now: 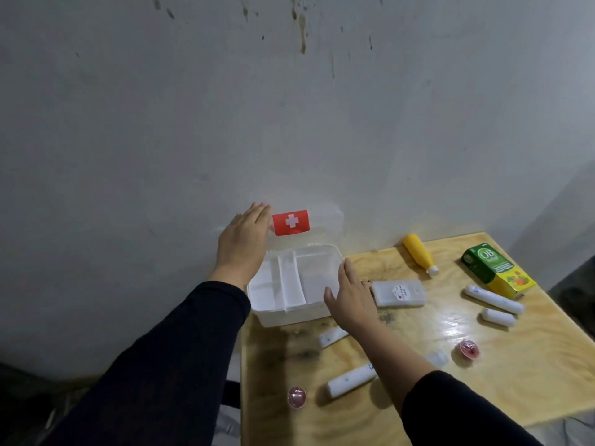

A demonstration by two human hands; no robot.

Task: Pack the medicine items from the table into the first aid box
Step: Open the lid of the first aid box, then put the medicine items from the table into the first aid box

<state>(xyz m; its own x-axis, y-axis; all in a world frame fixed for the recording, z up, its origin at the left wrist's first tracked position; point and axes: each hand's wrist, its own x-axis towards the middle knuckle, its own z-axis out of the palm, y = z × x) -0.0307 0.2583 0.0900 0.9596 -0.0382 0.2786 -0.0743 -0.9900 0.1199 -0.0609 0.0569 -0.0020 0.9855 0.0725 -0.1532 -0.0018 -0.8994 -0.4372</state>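
The white first aid box (283,312) stands open at the table's far left corner, its divided tray showing nothing inside. Its clear lid (322,220) with a red cross label leans up against the wall. My left hand (243,241) rests flat against the lid's left side, fingers together. My right hand (349,292) lies open against the box's right front corner. On the table lie a yellow bottle (418,255), a green-yellow carton (494,272), a small white case (399,292), several white rolls such as (494,299), (351,379), and two small red cups (468,349), (297,396).
The small wooden table (531,365) stands against a stained grey wall (289,107). Its left edge runs just under the box, with dark floor below. Items are scattered over the right and front parts of the tabletop.
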